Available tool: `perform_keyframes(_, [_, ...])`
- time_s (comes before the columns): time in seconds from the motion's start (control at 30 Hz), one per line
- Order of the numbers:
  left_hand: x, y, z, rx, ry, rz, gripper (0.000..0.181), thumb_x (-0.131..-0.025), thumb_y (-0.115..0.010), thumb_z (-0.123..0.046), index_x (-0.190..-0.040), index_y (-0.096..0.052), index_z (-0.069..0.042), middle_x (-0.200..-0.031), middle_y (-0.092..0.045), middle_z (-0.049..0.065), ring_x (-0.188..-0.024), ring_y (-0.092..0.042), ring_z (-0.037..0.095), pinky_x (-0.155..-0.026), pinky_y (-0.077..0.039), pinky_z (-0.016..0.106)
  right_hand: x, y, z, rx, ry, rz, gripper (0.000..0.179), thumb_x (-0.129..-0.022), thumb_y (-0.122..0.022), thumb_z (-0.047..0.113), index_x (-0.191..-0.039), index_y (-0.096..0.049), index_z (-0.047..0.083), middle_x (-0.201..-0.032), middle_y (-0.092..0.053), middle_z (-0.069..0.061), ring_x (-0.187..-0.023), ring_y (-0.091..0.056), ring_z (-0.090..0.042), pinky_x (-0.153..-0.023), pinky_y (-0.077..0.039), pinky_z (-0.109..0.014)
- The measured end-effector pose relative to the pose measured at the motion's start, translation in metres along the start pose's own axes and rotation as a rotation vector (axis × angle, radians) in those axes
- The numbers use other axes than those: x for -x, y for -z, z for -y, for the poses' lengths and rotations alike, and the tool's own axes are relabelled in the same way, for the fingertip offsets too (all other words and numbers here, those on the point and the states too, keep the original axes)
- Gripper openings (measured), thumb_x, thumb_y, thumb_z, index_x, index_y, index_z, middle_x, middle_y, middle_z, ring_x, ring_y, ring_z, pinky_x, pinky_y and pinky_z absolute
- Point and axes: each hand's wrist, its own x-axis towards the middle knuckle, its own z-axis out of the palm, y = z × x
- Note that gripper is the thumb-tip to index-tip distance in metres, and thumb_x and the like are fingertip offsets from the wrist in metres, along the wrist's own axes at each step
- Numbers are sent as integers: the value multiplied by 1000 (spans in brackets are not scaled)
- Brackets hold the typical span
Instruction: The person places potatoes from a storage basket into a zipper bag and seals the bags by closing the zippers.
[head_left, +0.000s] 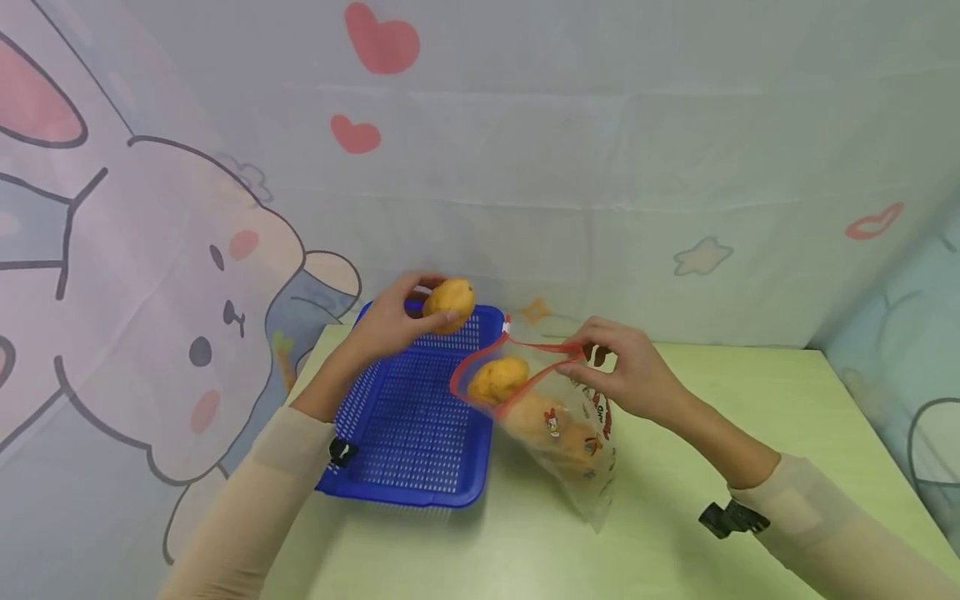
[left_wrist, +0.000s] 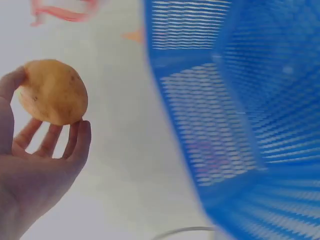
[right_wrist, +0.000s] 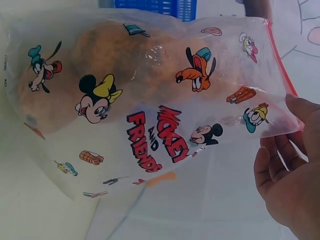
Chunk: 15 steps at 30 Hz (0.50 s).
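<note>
My left hand (head_left: pixel 386 321) grips a yellow potato (head_left: pixel 453 303) between thumb and fingertips, above the far end of the blue basket (head_left: pixel 412 425). In the left wrist view the potato (left_wrist: pixel 54 92) shows small dark spots. My right hand (head_left: pixel 633 371) pinches the red-edged mouth of a clear zip bag (head_left: pixel 581 487), which gapes toward the left. One potato (head_left: pixel 498 381) shows just inside that mouth, and more lie deeper behind the plastic. Cartoon figures and red lettering cover the bag (right_wrist: pixel 210 107) in the right wrist view.
The basket is perforated and stands on the pale green table (head_left: pixel 705 533), left of the bag. Behind the table hangs a printed cloth (head_left: pixel 600 167) with hearts and a large rabbit. A black strap piece (head_left: pixel 733 519) sits at the right sleeve.
</note>
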Motion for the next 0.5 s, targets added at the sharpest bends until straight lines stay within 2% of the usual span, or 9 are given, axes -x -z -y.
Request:
perform_keyframes(0.13, [8, -2, -42, -35, -167, 64, 59, -94, -84, -36, -145, -60, -18, -140, -59, 3, -124, -60, 25, -102, -56, 42, 1, 4, 1, 13, -6, 3, 16, -91, -85, 12, -104, -80, 18, -94, -68, 13, -83, -61, -11, -69, -56, -32])
perform_keyframes(0.23, [16, -9, -66, -69, -273, 142, 56, -93, -84, -34, -142, -62, -17, -135, -60, 1, -121, -60, 21, -101, -56, 37, 2, 5, 2, 11, -7, 3, 16, -90, -86, 12, -105, -80, 15, -94, -68, 12, -83, -61, -12, -70, -56, -32])
perform_keyframes(0.37, [25, -19, -79, -68, -308, 227, 54, -94, -83, -36, -141, -62, -19, -131, -61, -3, -117, -61, 17, -96, -58, 32, 2, 5, 1, 8, -6, 2, 17, -90, -86, 11, -106, -80, 11, -95, -68, 11, -84, -61, -12, -70, -56, -29])
perform_keyframes(0.5, [28, -27, -77, -60, -276, 282, 53, -96, -81, -37, -142, -62, -18, -131, -61, -5, -117, -62, 15, -94, -59, 29, 1, 3, 0, 8, -7, 7, 17, -91, -86, 12, -107, -80, 10, -96, -68, 12, -84, -61, -12, -70, -56, -28])
